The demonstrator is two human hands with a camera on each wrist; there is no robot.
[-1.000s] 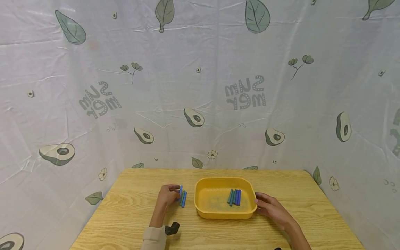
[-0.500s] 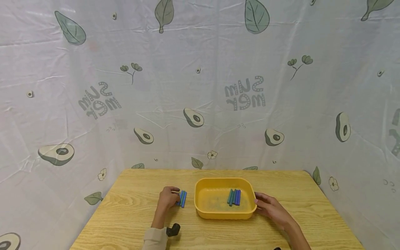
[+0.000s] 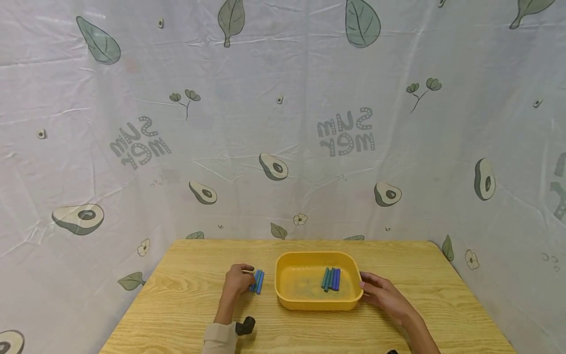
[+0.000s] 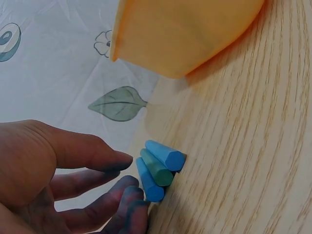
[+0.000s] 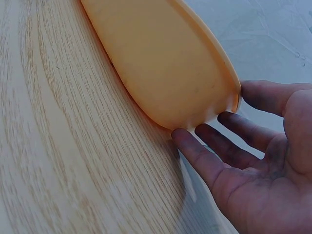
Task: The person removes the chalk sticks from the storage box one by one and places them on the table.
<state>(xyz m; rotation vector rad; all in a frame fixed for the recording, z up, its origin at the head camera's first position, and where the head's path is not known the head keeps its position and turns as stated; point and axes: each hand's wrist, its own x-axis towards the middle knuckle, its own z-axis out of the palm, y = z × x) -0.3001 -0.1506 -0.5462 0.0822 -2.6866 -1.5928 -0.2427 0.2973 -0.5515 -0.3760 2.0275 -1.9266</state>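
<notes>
Three chalk sticks lie side by side on the table left of a yellow plastic tub (image 3: 318, 305): a light blue stick (image 4: 165, 156), a green stick (image 4: 157, 168) and another blue stick (image 4: 149, 180). Over their left side is my left hand (image 3: 239, 280), thumb and loosely bent fingers apart, dusty fingertips (image 4: 130, 195) right at the nearest blue stick. My right hand (image 3: 389, 297) touches the tub's right end with extended fingers; in the right wrist view its thumb (image 5: 258, 92) meets the rim and the other fingertips rest against the wall.
Inside the tub several green, blue and violet chalk sticks (image 3: 331, 279) lie in a row, with chalk dust on its floor. A wooden table (image 3: 300, 334) runs back to a printed curtain (image 3: 247, 137). A black wrist device (image 3: 245, 325) sits by the left sleeve.
A second ago a blue stick stood tilted up at my left fingers; it then came down beside the others. Since then the hands have hardly moved, and the right hand stays on the tub.
</notes>
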